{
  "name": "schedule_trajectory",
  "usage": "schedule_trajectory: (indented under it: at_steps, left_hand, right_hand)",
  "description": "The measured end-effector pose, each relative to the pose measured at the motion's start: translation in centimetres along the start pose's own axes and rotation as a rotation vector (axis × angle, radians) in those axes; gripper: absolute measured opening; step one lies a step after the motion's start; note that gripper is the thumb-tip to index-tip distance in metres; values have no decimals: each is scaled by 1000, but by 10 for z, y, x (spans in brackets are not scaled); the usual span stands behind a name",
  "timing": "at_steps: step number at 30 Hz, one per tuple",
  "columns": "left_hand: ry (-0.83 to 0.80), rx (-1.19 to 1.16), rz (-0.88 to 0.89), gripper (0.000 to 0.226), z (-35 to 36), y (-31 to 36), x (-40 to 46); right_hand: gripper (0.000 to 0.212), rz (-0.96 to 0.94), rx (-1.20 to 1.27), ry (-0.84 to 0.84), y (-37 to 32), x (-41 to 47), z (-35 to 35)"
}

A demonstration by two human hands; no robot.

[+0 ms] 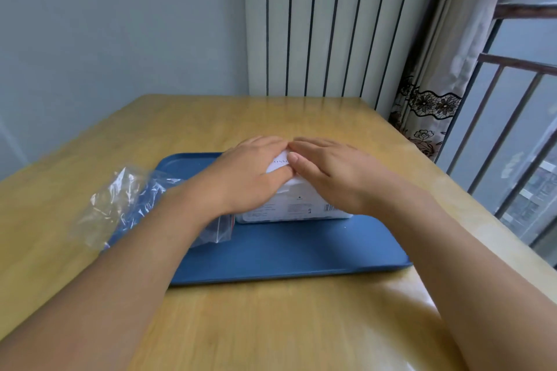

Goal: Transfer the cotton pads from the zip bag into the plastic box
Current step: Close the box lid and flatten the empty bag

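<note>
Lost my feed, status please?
Left hand and right hand flat atop plastic box on blue tray. Zip bag lies left, looks empty. Nothing blocking.

1 tray (301,253), 1 plastic box (297,208), 1 zip bag (126,205), 2 hands.

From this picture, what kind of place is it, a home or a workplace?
Probably a room in a home, though I cannot be sure. A wooden table stands in a corner by a white radiator, a patterned curtain and a barred window. Both hands rest on a plastic box.
</note>
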State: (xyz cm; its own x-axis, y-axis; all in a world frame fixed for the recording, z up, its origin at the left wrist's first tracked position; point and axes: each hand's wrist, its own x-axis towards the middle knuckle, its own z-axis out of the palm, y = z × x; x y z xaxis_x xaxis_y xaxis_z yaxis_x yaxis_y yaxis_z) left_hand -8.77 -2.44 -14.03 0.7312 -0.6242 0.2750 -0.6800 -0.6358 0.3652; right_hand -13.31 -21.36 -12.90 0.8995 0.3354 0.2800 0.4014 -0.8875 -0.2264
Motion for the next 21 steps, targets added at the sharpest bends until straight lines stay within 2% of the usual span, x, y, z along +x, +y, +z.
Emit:
schedule_trajectory:
  at_steps: [4,9,12,15,17,19,20,21]
  left_hand:
    - [-23,93,-48,45,3,-1,-1]
    - [76,109,-75,56,10,2,1]
    - [95,115,-89,56,2,1,0]
    - [61,200,-219,65,-35,-1,-12]
    - [-32,309,-337,82,-69,-15,-38]
    - [-196,434,-464,103,-93,-32,-76]
    - [-248,436,-513,101,-98,-39,-95]
    - [-245,387,-537,88,-99,-48,-112]
  right_hand:
    - [56,96,-136,6,-3,-2,11]
    - [55,123,-203,20,-6,-1,14]
    - [46,86,-266,211,-11,1,18]
    - [36,-50,-115,451,-34,-1,21]
    - [38,-165,-20,342,-60,-6,26]
    - [56,-301,-118,179,-86,-7,31]
    - [62,-329,-187,113,-96,-6,35]
    - [62,-320,-244,55,-106,-3,39]
